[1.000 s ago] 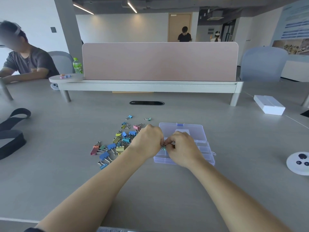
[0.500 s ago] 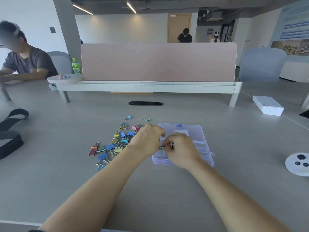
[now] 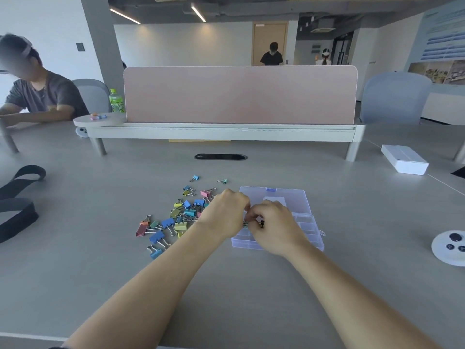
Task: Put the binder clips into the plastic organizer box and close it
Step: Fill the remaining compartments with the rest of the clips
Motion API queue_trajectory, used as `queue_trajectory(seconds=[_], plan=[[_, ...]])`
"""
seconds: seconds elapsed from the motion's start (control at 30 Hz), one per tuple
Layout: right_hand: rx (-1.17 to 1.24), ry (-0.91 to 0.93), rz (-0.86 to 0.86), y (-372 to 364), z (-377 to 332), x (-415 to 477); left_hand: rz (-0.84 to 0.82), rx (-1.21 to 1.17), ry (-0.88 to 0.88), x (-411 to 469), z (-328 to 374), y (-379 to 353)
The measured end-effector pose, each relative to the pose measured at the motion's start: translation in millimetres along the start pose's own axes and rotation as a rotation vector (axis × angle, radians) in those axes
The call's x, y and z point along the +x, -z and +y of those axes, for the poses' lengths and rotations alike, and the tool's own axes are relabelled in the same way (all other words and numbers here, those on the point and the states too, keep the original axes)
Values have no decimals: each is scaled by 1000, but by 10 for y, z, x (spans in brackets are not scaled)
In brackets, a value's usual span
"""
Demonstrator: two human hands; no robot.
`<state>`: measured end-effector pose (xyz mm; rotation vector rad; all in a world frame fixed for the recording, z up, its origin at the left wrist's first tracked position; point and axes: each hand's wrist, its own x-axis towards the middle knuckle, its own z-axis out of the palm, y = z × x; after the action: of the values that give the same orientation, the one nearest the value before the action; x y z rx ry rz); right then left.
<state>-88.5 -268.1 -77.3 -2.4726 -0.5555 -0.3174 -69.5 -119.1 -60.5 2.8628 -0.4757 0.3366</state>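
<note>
Our left hand (image 3: pixel 226 212) and right hand (image 3: pixel 274 225) meet knuckle to knuckle, both curled, fingertips pinching one small clip (image 3: pixel 261 224) between them. Only a dark speck and a glint of wire show; the fingers hide its colour and most of its shape.

The hands hover over the near left part of the clear box (image 3: pixel 310 224), which lies open on the grey surface (image 3: pixel 100 260). Its lid (image 3: pixel 274 195) is folded back flat beyond the hands. The right hand covers much of the tray, so we cannot tell what the compartments under it hold; those showing to the right look bare.

Just left of the left hand lies a loose scatter of clips (image 3: pixel 181 217) in blue, yellow, pink, green and red, a few partly hidden behind that hand. Nothing stands between them and the box but the left hand itself.

Far left of the hands, a black strap (image 3: pixel 17 205) is cut off by the frame edge. Far right sits a round white dish (image 3: pixel 450 245) with dark pieces too small to name, also cut off. Beyond and to the right lies a white carton (image 3: pixel 403 159). Straight beyond the hands are a dark cable slot (image 3: pixel 221 156) and a pink divider (image 3: pixel 239 94). A seated person (image 3: pixel 37 94) is at the far left.
</note>
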Motion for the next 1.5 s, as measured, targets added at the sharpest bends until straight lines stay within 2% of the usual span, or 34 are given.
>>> queue_trajectory(seconds=[0.27,0.43,0.5,0.53,0.63,0.7,0.83,1.07,1.23,1.5], plan=[[-153,18,-85,-28,0,-5,-42,-54,24,26,-33,108],[-196,19,-61,-46,12,-3,-210,-484,171,-98,-243,351],[-207,22,-51,-51,16,-5,-126,-467,217,-138,-413,394],[-205,24,-45,-53,15,-5,-52,-384,259,-137,-520,407],[-192,17,-44,-56,17,-2,132,-196,466,-124,-886,411],[-186,15,-46,-59,21,0,158,-204,596,-134,-1103,369],[-193,25,-38,-60,21,2,108,-233,721,-179,-1224,297],[-199,33,-32,-66,30,9,159,-464,793,-165,-1179,298],[-197,33,-34,-62,21,2,186,-493,821,-153,-1147,314],[-205,35,-39,-65,25,4,113,-446,807,-105,-1177,310]])
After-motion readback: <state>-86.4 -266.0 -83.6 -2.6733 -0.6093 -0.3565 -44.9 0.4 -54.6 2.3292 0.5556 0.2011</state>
